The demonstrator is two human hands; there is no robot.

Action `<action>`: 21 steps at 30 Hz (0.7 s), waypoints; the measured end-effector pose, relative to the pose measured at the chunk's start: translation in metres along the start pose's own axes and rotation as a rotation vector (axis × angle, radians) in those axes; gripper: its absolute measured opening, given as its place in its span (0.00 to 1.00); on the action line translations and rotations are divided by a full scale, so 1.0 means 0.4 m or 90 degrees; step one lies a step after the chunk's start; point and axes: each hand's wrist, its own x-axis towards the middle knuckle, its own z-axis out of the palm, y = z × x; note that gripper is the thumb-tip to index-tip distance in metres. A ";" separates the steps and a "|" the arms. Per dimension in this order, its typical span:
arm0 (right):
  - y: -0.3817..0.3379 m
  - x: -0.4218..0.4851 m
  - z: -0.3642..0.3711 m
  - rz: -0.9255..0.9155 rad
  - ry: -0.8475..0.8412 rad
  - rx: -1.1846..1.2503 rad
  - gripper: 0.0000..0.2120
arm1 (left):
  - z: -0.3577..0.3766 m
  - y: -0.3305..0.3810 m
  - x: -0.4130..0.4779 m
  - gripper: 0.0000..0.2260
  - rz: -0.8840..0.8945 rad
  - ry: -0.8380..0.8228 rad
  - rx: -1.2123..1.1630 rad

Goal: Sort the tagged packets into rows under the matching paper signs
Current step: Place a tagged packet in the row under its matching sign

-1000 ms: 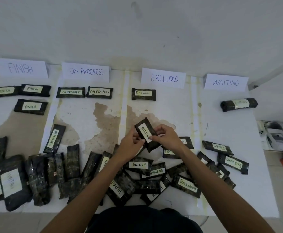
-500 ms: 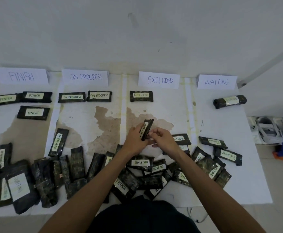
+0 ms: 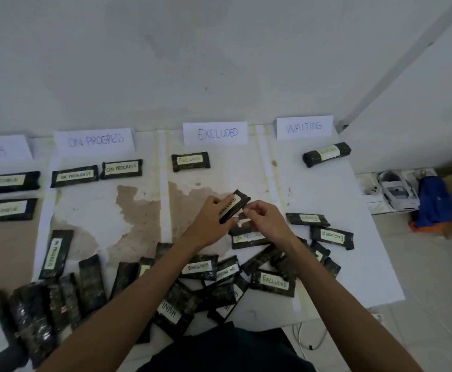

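Both my hands hold one dark packet tagged WAITING (image 3: 234,205) above the table's middle. My left hand (image 3: 210,221) grips its left side and my right hand (image 3: 263,220) pinches its lower right end. Paper signs stand along the back: FINISH (image 3: 2,149), ON PROGRESS (image 3: 94,140), EXCLUDED (image 3: 215,133), WAITING (image 3: 304,127). Under them lie FINISH packets (image 3: 10,181), two ON PROGRESS packets (image 3: 96,171), one EXCLUDED packet (image 3: 190,161) and one rolled WAITING packet (image 3: 327,153). A heap of unsorted packets (image 3: 219,275) lies near the front.
The paper-covered table (image 3: 327,194) is stained brown in the middle. More packets lie at the front left (image 3: 39,304) and to the right of my hands (image 3: 332,236). Beside the table's right edge lie white devices (image 3: 396,191) and a blue bag (image 3: 435,202). A wall stands behind.
The WAITING packet has turned in my hands, edge-on half a second ago, tag facing up now. The view has shifted to the right, cutting off the FINISH sign.
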 end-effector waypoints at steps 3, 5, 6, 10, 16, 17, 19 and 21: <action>0.033 0.025 -0.090 -0.019 0.046 -0.103 0.02 | 0.020 0.021 0.072 0.35 0.008 0.006 0.059; 0.056 0.043 -0.159 -0.042 0.058 -0.194 0.02 | 0.041 0.039 0.129 0.38 0.009 -0.003 0.106; 0.068 0.053 -0.192 -0.046 0.061 -0.221 0.02 | 0.054 0.050 0.160 0.39 0.016 -0.010 0.129; 0.107 0.096 -0.309 -0.037 0.064 -0.254 0.03 | 0.115 0.087 0.288 0.38 0.053 -0.026 0.218; 0.153 0.165 -0.423 -0.053 0.059 -0.285 0.05 | 0.205 0.124 0.465 0.40 0.079 -0.064 0.272; 0.161 0.176 -0.437 -0.058 0.056 -0.293 0.05 | 0.218 0.127 0.491 0.40 0.078 -0.070 0.277; 0.177 0.195 -0.460 -0.062 0.043 -0.302 0.06 | 0.239 0.134 0.535 0.40 0.077 -0.078 0.287; 0.192 0.208 -0.479 -0.067 0.027 -0.308 0.06 | 0.255 0.138 0.573 0.40 0.081 -0.080 0.296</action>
